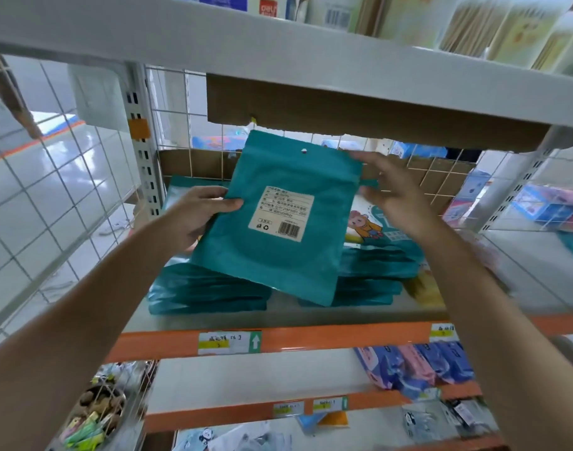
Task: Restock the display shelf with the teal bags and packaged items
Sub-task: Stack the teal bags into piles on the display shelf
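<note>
**A:** Where is the bag?

**B:** The bag (278, 216) is in the air above the shelf (311, 340). It is tilted, with its hang hole at the top and its white label (283, 213) facing the camera.

**A:** Who has it?

**B:** The left hand (200, 213) grasps its left edge, with the thumb laid across the front and the fingers behind.

**A:** And the other hand?

**B:** The right hand (389, 187) is above the shelf too, by the bag's upper right edge. Its fingers are straight and spread, and it grasps nothing. It is blurred, so I cannot tell whether the fingertips touch the bag.

**A:** What lies on the shelf?

**B:** Two piles of teal bags lie flat on it, the left stack (207, 291) and the right stack (370, 275). A pack (373, 226) printed with a cartoon bear stands toward the back of the shelf on the right. A price tag (229, 342) sits on the shelf's orange front edge. Brown cardboard (343, 105) hangs over the shelf.
</note>
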`<action>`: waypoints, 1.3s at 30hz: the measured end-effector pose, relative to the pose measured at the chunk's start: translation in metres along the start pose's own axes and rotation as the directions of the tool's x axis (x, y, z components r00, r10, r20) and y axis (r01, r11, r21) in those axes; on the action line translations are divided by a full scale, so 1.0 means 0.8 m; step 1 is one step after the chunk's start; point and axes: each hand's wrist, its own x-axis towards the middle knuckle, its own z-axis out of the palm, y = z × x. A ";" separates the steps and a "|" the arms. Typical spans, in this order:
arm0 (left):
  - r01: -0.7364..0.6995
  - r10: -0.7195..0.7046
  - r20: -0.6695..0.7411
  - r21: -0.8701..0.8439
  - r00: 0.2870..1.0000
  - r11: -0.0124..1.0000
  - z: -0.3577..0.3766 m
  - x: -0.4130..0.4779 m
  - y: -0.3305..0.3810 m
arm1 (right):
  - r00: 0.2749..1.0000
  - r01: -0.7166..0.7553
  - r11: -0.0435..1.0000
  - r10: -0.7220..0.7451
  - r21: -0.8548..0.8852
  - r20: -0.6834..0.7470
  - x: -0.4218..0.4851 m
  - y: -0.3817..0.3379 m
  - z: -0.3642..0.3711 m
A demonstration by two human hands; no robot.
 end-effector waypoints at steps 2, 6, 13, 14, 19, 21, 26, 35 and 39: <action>0.028 -0.027 0.010 -0.054 1.000 0.998 0.000 0.001 -0.001 | 0.999 0.037 0.996 -0.035 -0.079 0.028 -0.012 0.013 0.003; 0.112 -0.105 0.072 -0.092 0.992 0.989 0.002 0.002 -0.001 | 0.972 0.233 0.937 -0.234 -0.261 0.031 -0.018 0.029 0.016; 0.241 -0.213 0.226 -0.105 0.951 0.965 -0.001 -0.008 0.003 | 0.870 0.444 0.879 -0.470 -0.175 -0.148 0.003 0.012 0.034; 0.221 -0.203 0.206 -0.065 0.957 0.973 -0.003 -0.008 0.004 | 0.858 0.448 0.873 -0.480 -0.193 -0.182 0.006 0.009 0.033; -0.202 0.200 0.029 0.077 0.979 0.976 -0.024 -0.011 -0.003 | 0.857 0.394 0.894 -0.441 -0.214 -0.267 0.017 -0.011 0.025; -0.385 0.385 -0.003 -0.040 0.923 0.922 -0.033 -0.019 -0.010 | 0.872 0.361 0.909 -0.408 -0.210 -0.271 0.019 -0.011 0.019; -0.633 0.628 0.079 0.104 0.774 0.767 -0.027 -0.044 0.000 | 0.897 0.274 0.925 -0.345 -0.262 -0.276 0.021 -0.022 0.003; -0.702 0.728 0.062 0.331 0.683 0.630 0.020 -0.040 0.024 | 0.921 0.300 0.886 -0.366 -0.354 -0.134 0.040 -0.059 0.006; -0.651 0.690 -0.069 0.276 0.720 0.707 0.007 -0.037 0.019 | 0.915 0.294 0.908 -0.358 -0.297 -0.187 0.047 -0.056 0.002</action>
